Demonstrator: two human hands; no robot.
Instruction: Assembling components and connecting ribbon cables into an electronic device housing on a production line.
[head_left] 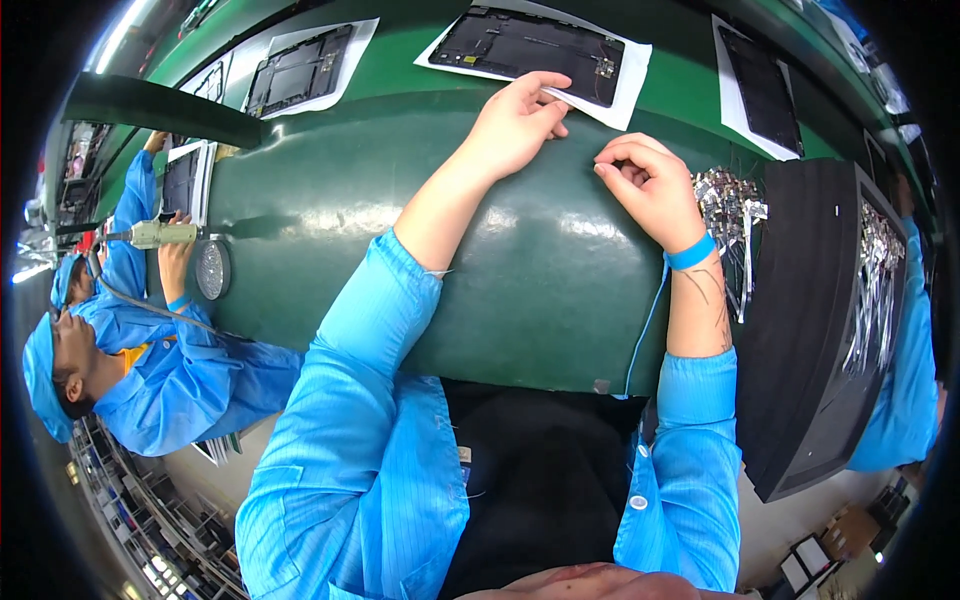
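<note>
At the far middle of the bench, a black tablet back housing lies on a white sheet. My left hand is at the near edge of both, its index finger over the rim and its thumb and other fingers curled around the sheet's edge. Nearer and to the right, my right hand hovers with thumb and fingertips drawn together; whatever is between them is too small to make out. A blue wrist strap circles my right wrist. Small circuit boards with cables lie in a heap just right of that hand.
More black housings lie on sheets at both sides. A black box with cabled parts stands right. At left, a co-worker holds a power screwdriver near a round dish. A blue cord hangs by my right arm.
</note>
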